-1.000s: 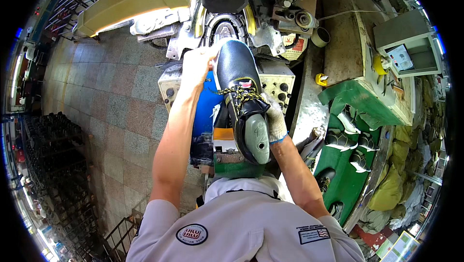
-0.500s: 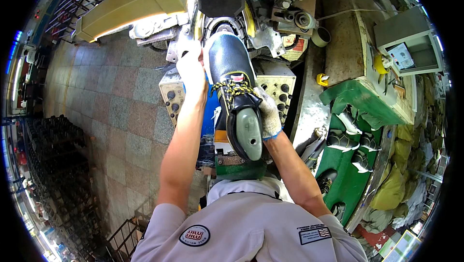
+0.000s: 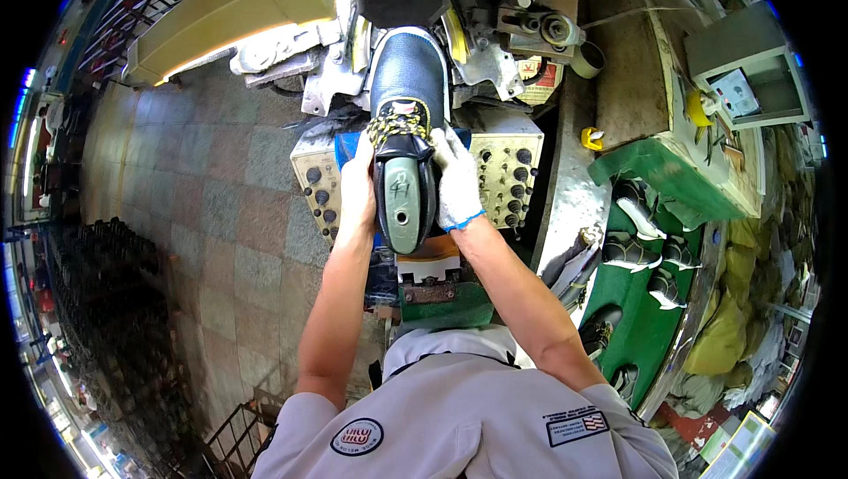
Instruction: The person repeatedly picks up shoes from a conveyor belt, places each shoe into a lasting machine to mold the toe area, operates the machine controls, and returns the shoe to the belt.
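A black leather shoe upper point(image 3: 408, 73) with yellow-and-black laces sits on a grey-green shoe last point(image 3: 402, 214), which has a round hole near its heel end. Its toe points away from me, in among the metal parts of a machine point(image 3: 495, 73), under a dark block. My left hand point(image 3: 358, 186) is closed against the left side of the shoe near the heel, its fingers partly hidden. Against the right side presses my right hand point(image 3: 457, 183), in a white knit glove with a blue cuff. Between them they grip the shoe.
Control panels with black knobs flank the shoe, one on the left point(image 3: 316, 183) and one on the right point(image 3: 505, 181). To the right, several shoes point(image 3: 629, 251) lie on a green surface point(image 3: 632, 324) below a worn cabinet point(image 3: 632, 82). A yellow machine arm point(image 3: 230, 15) spans the upper left.
The shoe has moved forward into the machine and straightened from its tilt. My left hand has slid back from beside the toe to the heel area; my right hand has shifted forward and left.
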`<state>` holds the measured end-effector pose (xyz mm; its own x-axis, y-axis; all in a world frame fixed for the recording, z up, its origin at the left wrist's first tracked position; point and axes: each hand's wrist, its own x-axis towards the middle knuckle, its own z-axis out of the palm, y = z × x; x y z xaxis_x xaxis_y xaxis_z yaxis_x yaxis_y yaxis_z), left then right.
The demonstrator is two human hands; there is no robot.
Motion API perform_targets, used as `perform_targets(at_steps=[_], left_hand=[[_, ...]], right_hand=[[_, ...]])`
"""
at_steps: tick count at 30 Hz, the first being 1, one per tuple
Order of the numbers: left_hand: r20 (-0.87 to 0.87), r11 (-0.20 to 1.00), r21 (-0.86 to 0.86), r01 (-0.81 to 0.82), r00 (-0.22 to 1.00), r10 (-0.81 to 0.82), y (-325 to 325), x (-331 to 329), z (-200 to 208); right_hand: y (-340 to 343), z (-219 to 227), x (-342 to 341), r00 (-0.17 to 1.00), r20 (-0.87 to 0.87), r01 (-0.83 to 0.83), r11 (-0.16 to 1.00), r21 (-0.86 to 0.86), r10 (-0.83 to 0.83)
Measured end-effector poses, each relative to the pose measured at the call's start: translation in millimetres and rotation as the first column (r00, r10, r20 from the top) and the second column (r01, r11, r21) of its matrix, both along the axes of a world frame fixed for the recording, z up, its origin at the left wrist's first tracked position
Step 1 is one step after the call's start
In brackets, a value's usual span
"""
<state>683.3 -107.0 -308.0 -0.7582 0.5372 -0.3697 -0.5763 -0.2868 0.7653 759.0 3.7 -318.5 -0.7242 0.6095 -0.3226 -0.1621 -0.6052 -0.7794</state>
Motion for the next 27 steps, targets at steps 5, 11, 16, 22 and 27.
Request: perform_targets(at_steps=[5,11,16,22,27], left_hand=[[0.188,0.996,0.055,-0.063,0.981,0.052,6,17,-17],[0.142,0.996,0.008,0.086,0.986,-0.087,0,-2,-1],[0.199,0.999,-0.042,-0.020,0.980,0.028,13,12,-2],[0.179,0.994,0.094,0.055,0.981,-0.071,9,3,-1],[0.156,0.999,0.031,0.028,0.987,-0.032,11,6,-15]], right_hand=[[18,-10,3,0.996,0.046,-0.085,0.991,0.102,0.080],[1,-35,-9,0.995,0.062,0.077,0.997,-0.010,-0.076],[23,-24,-6,0.998,0.029,-0.049,0.998,-0.043,0.050],[10,-10,-4,0.989,0.132,0.047,0.993,0.111,-0.062],[16,-14,-3,0.995,0.101,0.017,0.999,0.046,-0.021]])
